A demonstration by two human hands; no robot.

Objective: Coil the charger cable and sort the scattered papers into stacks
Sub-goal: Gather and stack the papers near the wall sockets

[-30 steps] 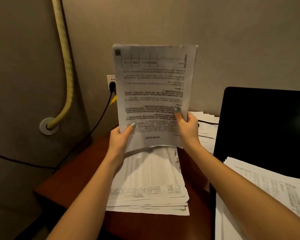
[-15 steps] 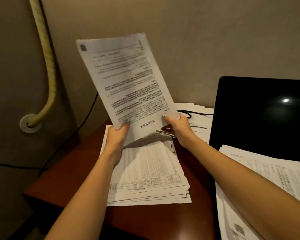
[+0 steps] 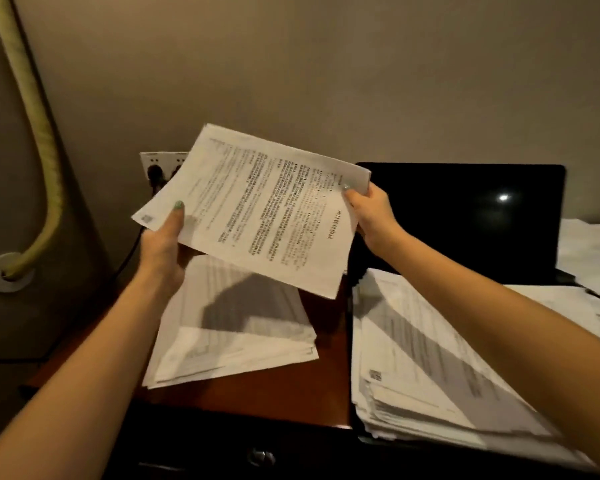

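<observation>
Red-brown wooden desk (image 3: 274, 403) carries an open laptop (image 3: 465, 220) with a dark screen. One stack (image 3: 413, 358) of printed papers lies on the laptop's keyboard deck, edges ragged and fanned at the near corner. A second stack (image 3: 229, 341) lies on the desk just left of the laptop, apart from it, its sheets slightly skewed. More loose papers (image 3: 589, 251) lie right of the laptop. A printed sheet (image 3: 257, 216) is held in the air left of the laptop screen, above the second stack, tilted with its left end lower. The left hand (image 3: 160, 244) pinches the sheet's far-left corner, thumb on top; the fingers beneath are hidden. The right hand (image 3: 371, 213) pinches the end nearest the laptop, thumb on top, in front of the screen's left edge. Left of the laptop, a black cable (image 3: 132, 251) hangs uncoiled from a wall socket (image 3: 153, 161), partly hidden by the sheet and left hand.
</observation>
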